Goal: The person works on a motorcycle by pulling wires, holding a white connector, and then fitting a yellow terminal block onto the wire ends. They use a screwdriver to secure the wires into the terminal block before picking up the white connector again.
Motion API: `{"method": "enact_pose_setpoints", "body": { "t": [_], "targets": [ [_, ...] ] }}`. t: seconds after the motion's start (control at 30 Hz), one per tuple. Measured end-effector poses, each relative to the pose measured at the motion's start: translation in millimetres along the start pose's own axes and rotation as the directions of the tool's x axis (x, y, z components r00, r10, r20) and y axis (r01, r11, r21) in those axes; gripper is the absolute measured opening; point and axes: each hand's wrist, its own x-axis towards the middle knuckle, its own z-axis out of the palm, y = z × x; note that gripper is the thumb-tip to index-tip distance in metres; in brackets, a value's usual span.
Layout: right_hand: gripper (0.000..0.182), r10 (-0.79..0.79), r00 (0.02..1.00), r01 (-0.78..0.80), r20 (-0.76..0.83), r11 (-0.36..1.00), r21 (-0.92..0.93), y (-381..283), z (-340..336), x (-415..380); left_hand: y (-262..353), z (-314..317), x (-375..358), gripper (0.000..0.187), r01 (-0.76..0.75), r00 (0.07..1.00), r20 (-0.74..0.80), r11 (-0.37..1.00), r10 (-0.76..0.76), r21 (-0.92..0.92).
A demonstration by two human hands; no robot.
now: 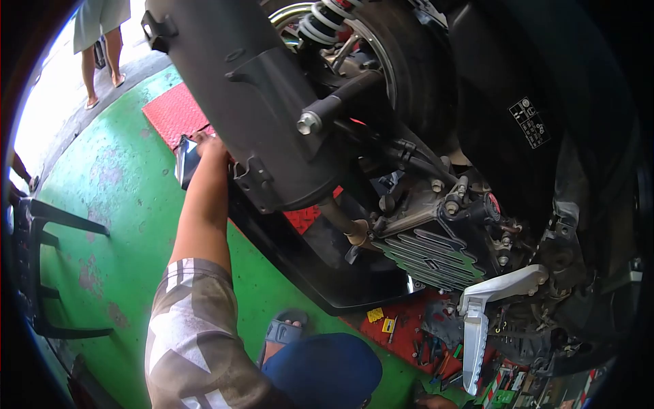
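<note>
My left arm stretches out past the lower side of a motorbike's dark muffler (245,102). At the far end, my left hand (210,144) has its fingers closed around the shiny end of a long black body panel (272,252). That panel curves beneath the muffler and the engine. Part of my grip is hidden by the muffler and the wrist. My right hand does not clearly show; a sliver of skin at the bottom edge is too cut off to identify.
Above the muffler are the rear wheel (402,61) and a coil spring (323,24). A silver footrest (475,334) juts out at lower right. Loose tools (443,361) lie on a red surface. A black chair (30,266) stands left on the green floor (102,211). Another person's legs (102,61) are upper left.
</note>
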Motion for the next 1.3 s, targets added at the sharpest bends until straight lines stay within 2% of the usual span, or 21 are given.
{"method": "enact_pose_setpoints", "body": {
  "t": [0.03,0.07,0.13,0.17,0.23,0.27,0.3,0.37,0.4,0.6,0.7,0.8,0.83,0.87,0.9,0.93,0.97,1.1,1.23,1.3],
  "targets": [
    [0.037,-0.065,0.997,0.061,0.045,0.993,0.102,20.5,-2.9,28.4,-0.7,-0.9,2.5,0.055,-0.02,0.999,-0.026,1.0,0.02,-0.019],
    [0.037,-0.062,0.997,0.056,0.048,0.993,0.109,39.1,-3.3,51.9,-1.8,0.4,3.0,0.055,-0.04,0.998,-0.05,0.999,0.038,-0.037],
    [0.034,-0.153,0.985,0.12,0.083,0.941,0.317,57.8,-1.2,78.5,-3.1,0.5,6.3,0.054,-0.071,0.993,-0.098,0.995,0.064,-0.068],
    [0.034,-0.154,0.984,0.119,0.088,0.941,0.318,69.8,-3.6,96.3,5.6,-16.8,29.1,0.054,-0.084,0.99,-0.123,0.993,0.074,-0.081],
    [0.03,-0.159,0.985,0.132,0.061,0.941,0.311,65.9,-3.0,95.7,-7.5,5.2,5.3,0.053,-0.11,0.981,-0.173,0.988,0.09,-0.108],
    [0.026,-0.171,0.979,0.153,0.112,0.976,0.154,64.2,-8.3,94.8,-7.5,-4.9,24.2,0.052,-0.123,0.976,-0.194,0.985,0.099,-0.119],
    [0.026,-0.169,0.979,0.15,0.118,0.977,0.152,57.9,-2.8,85.7,-9.7,-3.0,23.4,0.052,-0.135,0.971,-0.215,0.982,0.105,-0.132],
    [0.023,-0.04,0.996,0.051,-0.085,0.989,0.14,47.8,1.8,78.3,-6.7,-5.6,27.1,0.051,-0.159,0.958,-0.265,0.974,0.112,-0.161],
    [0.023,-0.044,0.995,0.056,-0.085,0.988,0.142,45.0,1.1,81.2,-12.1,-3.1,21.0,0.051,-0.173,0.948,-0.295,0.969,0.116,-0.177],
    [0.028,-0.39,0.908,0.413,-0.155,0.895,0.166,45.1,-4.9,101.9,-13.5,10.1,13.7,0.049,-0.261,0.889,-0.44,0.93,0.127,-0.26],
    [0.031,-0.551,0.812,0.58,-0.191,0.797,0.168,48.1,-8.5,116.7,-24.1,20.8,0.3,0.048,-0.306,0.849,-0.515,0.906,0.12,-0.293],
    [0.036,-0.705,0.672,0.74,-0.227,0.654,0.16,45.7,-13.0,130.2,-31.5,26.4,-25.2,0.047,-0.33,0.808,-0.58,0.894,0.101,-0.304],
    [0.037,-0.752,0.616,0.787,-0.235,0.596,0.157,7.0,-2.8,76.1,-29.7,31.0,-53.4,0.042,-0.416,0.692,-0.718,0.853,0.073,-0.314],
    [0.057,-0.488,0.864,0.502,-0.124,0.854,0.14,-32.0,-2.1,-10.2,-27.0,33.6,-87.4,0.037,-0.498,0.559,-0.829,0.812,0.033,-0.303],
    [0.057,-0.493,0.863,0.504,-0.11,0.854,0.131,-30.9,-2.6,-3.5,-22.3,28.8,-126.1,0.037,-0.483,0.571,-0.82,0.82,0.029,-0.308],
    [0.046,-0.541,0.818,0.538,-0.193,0.84,-0.073,-33.8,-1.4,6.7,-22.8,25.1,-162.7,0.036,-0.524,0.521,-0.85,0.814,0.074,-0.251],
    [0.049,-0.6,0.756,0.537,-0.262,0.797,-0.275,-35.8,0.1,11.7,-23.3,18.5,-202.0,0.034,-0.559,0.548,-0.832,0.778,0.085,-0.288],
    [0.051,-0.758,0.608,0.632,-0.235,0.642,-0.434,-48.5,7.1,1.2,-29.9,4.0,-346.7,0.039,-0.708,0.471,-0.86,0.666,0.196,-0.235],
    [0.046,-0.819,0.568,0.75,-0.079,0.554,-0.362,-119.2,33.0,-177.7,-25.3,-50.5,-465.6,0.031,-0.849,0.376,-0.898,0.475,0.231,-0.233],
    [0.041,-0.962,0.246,0.881,-0.121,0.274,-0.386,-132.7,46.0,-229.6,-19.6,-80.7,-495.1,0.028,-0.924,0.263,-0.931,0.343,0.253,-0.168]
  ]
}}
